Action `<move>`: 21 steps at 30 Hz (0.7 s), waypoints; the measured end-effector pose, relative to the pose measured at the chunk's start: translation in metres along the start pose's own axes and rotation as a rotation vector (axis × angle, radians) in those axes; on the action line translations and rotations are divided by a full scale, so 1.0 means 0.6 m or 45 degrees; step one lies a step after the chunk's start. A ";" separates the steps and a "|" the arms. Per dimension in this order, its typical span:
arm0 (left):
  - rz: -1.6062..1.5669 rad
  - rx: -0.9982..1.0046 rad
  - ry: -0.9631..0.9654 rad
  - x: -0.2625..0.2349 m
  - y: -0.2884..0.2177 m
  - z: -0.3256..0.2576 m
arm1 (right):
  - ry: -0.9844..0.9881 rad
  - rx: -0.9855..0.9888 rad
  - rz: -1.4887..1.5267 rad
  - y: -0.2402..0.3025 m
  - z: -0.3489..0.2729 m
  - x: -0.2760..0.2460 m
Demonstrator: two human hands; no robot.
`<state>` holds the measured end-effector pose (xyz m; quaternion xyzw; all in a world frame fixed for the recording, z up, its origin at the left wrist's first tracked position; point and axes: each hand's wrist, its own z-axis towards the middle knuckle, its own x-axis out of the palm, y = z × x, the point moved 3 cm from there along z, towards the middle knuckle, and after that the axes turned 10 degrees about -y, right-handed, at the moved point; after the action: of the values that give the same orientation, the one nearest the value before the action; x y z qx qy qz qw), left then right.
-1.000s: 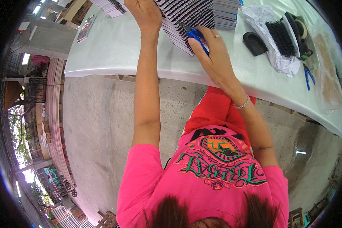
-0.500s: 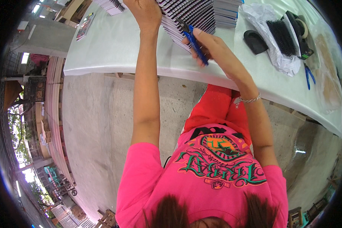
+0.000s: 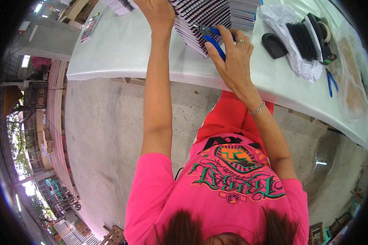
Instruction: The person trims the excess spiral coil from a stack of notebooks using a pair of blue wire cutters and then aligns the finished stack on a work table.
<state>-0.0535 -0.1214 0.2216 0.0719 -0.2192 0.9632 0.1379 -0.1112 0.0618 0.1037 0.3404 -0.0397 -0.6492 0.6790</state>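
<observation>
A row of wire-bound notebooks (image 3: 204,14) with dark coil bindings stands tightly packed at the far edge of view. My right hand (image 3: 238,61) is closed around blue-handled wire cutters (image 3: 215,45), thumb on one handle and fingers on the other. Their metal jaws point left and lie over the near bindings; whether they touch a coil I cannot make out. At the left end of the row is my left hand (image 3: 158,15), its fingers hidden or cut off by the top edge.
On the white-covered table (image 3: 110,61), right of the notebooks, lie a black curved piece (image 3: 274,45), black coils (image 3: 302,41) on white paper, a tape dispenser (image 3: 325,36), a second blue-handled tool (image 3: 331,83) and a plastic bag (image 3: 351,81). More notebooks (image 3: 118,6) sit far left.
My right hand has turned over, back of the hand now up, and the cutters have swung from steeply upright to pointing left over the bindings. My left hand has barely moved.
</observation>
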 end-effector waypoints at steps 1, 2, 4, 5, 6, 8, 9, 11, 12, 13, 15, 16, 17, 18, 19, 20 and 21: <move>0.014 0.020 0.001 0.000 -0.003 0.000 | -0.013 -0.005 0.007 0.000 0.000 0.000; 0.028 0.041 0.003 0.001 -0.005 0.001 | -0.026 -0.035 -0.022 0.002 0.001 0.000; 0.043 0.071 0.005 0.003 -0.008 0.001 | -0.054 -0.095 -0.080 0.003 0.002 0.000; 0.043 0.080 0.007 0.003 -0.008 0.001 | 0.019 -0.020 0.035 0.000 0.002 0.003; 0.044 0.090 0.008 0.004 -0.008 0.001 | 0.092 0.055 0.149 -0.004 0.004 0.006; 0.036 0.065 0.007 0.004 -0.006 0.002 | 0.465 0.479 0.643 -0.015 0.009 0.012; 0.032 0.053 0.007 0.004 -0.005 0.002 | 0.762 0.830 1.022 -0.023 0.010 0.012; -0.014 0.012 -0.017 0.000 0.005 0.001 | 1.061 1.125 1.270 -0.016 0.023 -0.004; -0.036 -0.008 -0.030 -0.003 0.010 0.001 | 0.824 0.897 1.077 -0.015 0.024 -0.004; -0.012 0.038 -0.015 -0.002 0.009 0.002 | 0.583 0.670 0.878 -0.010 0.018 -0.002; 0.040 0.129 0.013 -0.001 0.008 0.003 | 0.281 0.327 0.455 -0.006 0.010 -0.011; 0.038 0.105 0.011 0.001 0.005 0.003 | 0.216 0.211 0.235 -0.004 0.007 -0.015; 0.037 0.080 0.008 0.003 0.001 0.001 | 0.149 0.094 0.016 -0.003 0.005 -0.017; 0.036 0.056 0.006 0.005 -0.002 0.000 | 0.132 0.097 0.034 -0.005 0.002 -0.015; 0.021 0.054 0.003 0.003 0.000 0.000 | 0.114 0.099 0.056 -0.005 -0.002 -0.012; 0.006 0.052 0.000 0.002 0.004 0.002 | 0.096 0.101 0.078 -0.006 -0.005 -0.008; -0.009 0.050 -0.002 0.000 0.006 0.002 | 0.084 0.071 0.061 -0.006 -0.009 -0.003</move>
<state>-0.0546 -0.1254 0.2213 0.0763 -0.2001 0.9667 0.1398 -0.1120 0.0657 0.0984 0.3793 -0.0435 -0.6197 0.6857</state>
